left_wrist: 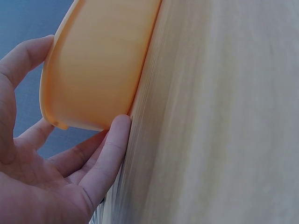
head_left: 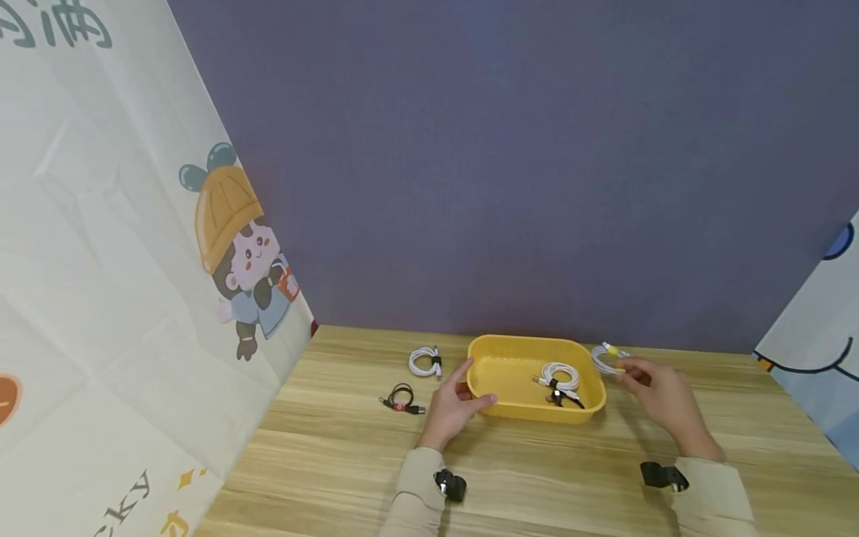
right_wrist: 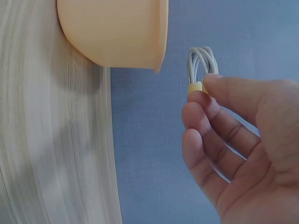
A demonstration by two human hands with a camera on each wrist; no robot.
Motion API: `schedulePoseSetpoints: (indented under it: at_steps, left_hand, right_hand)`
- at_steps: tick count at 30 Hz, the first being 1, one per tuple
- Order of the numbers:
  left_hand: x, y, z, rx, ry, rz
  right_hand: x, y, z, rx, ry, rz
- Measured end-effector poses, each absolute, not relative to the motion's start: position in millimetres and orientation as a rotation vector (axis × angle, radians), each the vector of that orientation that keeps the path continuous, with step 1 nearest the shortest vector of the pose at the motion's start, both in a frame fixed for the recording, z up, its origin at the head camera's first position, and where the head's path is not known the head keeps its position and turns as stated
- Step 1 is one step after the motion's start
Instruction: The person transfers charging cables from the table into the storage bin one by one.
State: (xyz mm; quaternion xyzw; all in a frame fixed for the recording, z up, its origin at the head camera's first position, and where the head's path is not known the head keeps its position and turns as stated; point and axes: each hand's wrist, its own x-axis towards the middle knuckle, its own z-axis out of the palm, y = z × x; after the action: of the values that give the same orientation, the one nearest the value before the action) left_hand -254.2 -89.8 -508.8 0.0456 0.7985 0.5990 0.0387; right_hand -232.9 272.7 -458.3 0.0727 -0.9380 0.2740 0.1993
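1. The left hand (head_left: 451,409) grips the left end of a yellow, rounded-rectangular, open basin (head_left: 503,377) – thumb on the near rim, fingers against the outer wall.
2. The right hand (head_left: 661,395) pinches a white coiled cable with a yellow band (right_wrist: 201,56) between thumb and fingertips, raised just beside the basin's right end, not touching it.
3. The basin stands upright on a pale wood-grain table (head_left: 537,477).
4. Inside, toward its right end, lie a white coiled cable with a black tie (head_left: 566,385) and a short black cable (head_left: 557,397).
5. Left of the basin, on the table, lie another white coiled cable (head_left: 436,360) and, nearer the person, a black coiled cable with a red tie (head_left: 401,407).
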Motion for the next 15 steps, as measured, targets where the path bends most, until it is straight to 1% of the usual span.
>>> schedulePoseSetpoints:
  at_steps: [15]
  left_hand:
    - [-253.0, -89.8, -507.1, 0.149, 2.49, 1.8]
  right_hand:
    - [-237.6, 262.7, -462.8, 0.247, -2.639, 0.765]
